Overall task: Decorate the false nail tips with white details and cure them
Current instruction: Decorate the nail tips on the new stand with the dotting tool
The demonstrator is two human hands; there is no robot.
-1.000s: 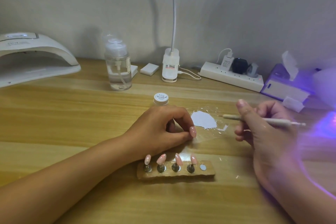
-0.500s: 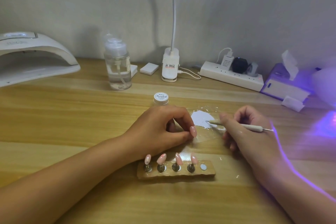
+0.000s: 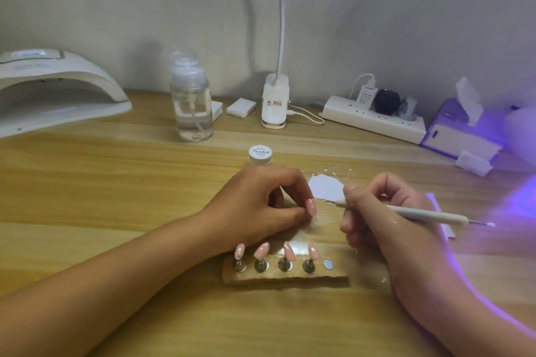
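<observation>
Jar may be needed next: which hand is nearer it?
Left. The left hand lies just in front of the jar; the right hand is farther off, to its right.

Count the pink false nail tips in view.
5 pink false nail tips. Four stand on metal pegs in the wooden strip holder, left to right: first, second, third, fourth. The fifth is pinched in the left hand, above the holder. Others could hide under the hands.

A plain pale grey wall (image 3: 377, 9) rises well beyond the fingers (image 3: 290, 182), behind a table (image 3: 87, 197) of light wood with long grain bands. Straight beyond the fingers a white gooseneck stem (image 3: 280, 9) climbs the wall. Violet light (image 3: 519, 200) glows right of the fingers, washing over that end of the table.
</observation>
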